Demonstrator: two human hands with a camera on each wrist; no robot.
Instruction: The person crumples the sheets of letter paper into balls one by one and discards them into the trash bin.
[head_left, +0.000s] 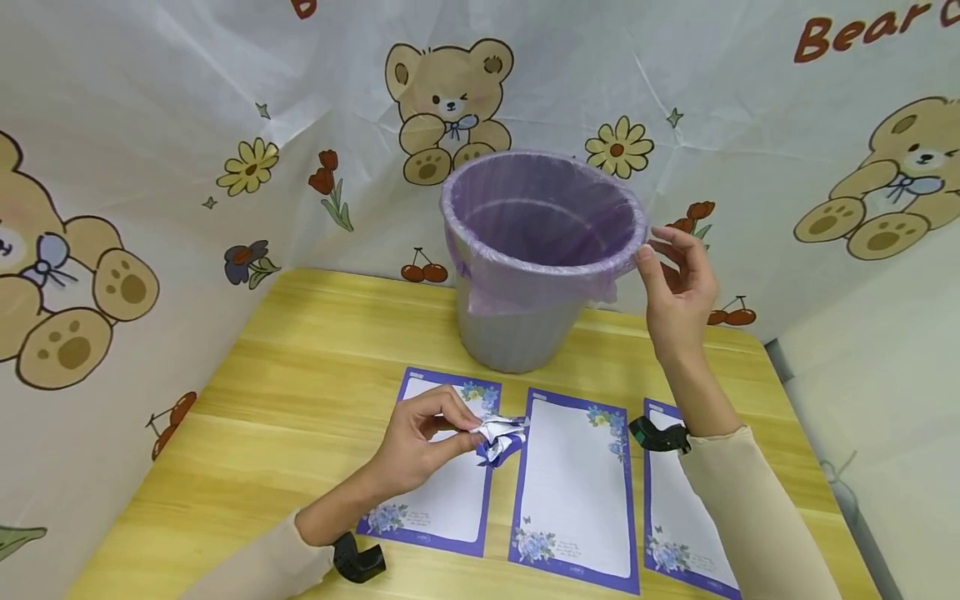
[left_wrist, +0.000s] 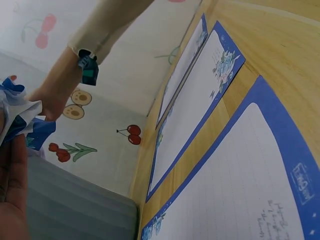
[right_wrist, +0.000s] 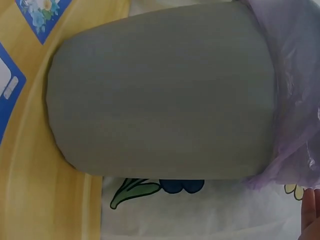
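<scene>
A crumpled sheet of purple-and-white paper [head_left: 501, 433] is pinched between the thumb and fingers of my left hand [head_left: 420, 437], above the left sheet of stationery. In the left wrist view the crumpled paper [left_wrist: 20, 112] shows blue edges at the far left. A grey trash bin [head_left: 517, 329] stands upright at the back of the table, lined with a purple plastic bag [head_left: 525, 283] folded over its rim. My right hand [head_left: 682, 292] is at the bin's right rim, thumb tip against the bag's edge and fingers loosely bent. Only fingertips [right_wrist: 310, 210] show in the right wrist view.
Three purple-bordered stationery sheets lie in a row on the wooden table [head_left: 247, 433]: a left sheet [head_left: 450, 508], a middle sheet [head_left: 573, 492] and a right sheet [head_left: 686, 517] partly under my right forearm. A bear-printed cloth [head_left: 337, 100] hangs behind the bin.
</scene>
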